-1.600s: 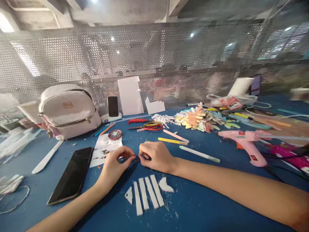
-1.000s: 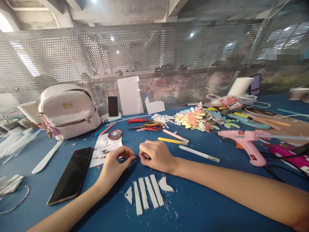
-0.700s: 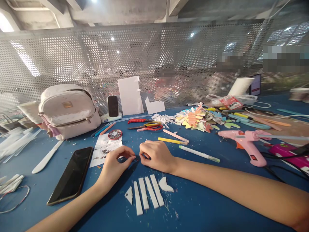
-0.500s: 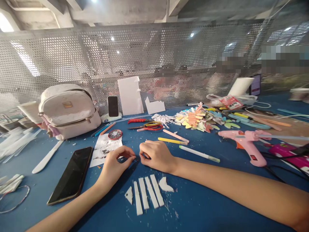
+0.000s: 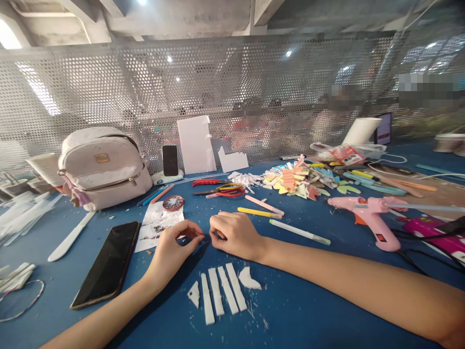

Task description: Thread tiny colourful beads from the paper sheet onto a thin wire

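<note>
My left hand [image 5: 178,247] is closed in a pinch, thumb and forefinger tips meeting; anything between them is too small to name. Just right of it, my right hand [image 5: 234,236] is curled up with its fingertips tucked, and what they hold, if anything, is hidden. A narrow gap separates the hands over the blue table [image 5: 283,315]. Nearer to me lie several white strips [image 5: 217,292] side by side, flanked by a fish-head-shaped white piece [image 5: 193,294] and a tail-shaped white piece [image 5: 249,278]. White paper [image 5: 147,223] with dark bits and a round red-rimmed tin [image 5: 173,203] lies beyond my left hand.
A black phone [image 5: 108,264] and a white plastic knife [image 5: 71,237] lie left, before a pale backpack [image 5: 103,169]. Red-handled scissors [image 5: 232,192], markers [image 5: 300,232] and a heap of paper scraps [image 5: 290,179] lie beyond. On the right is a pink glue gun [image 5: 374,218].
</note>
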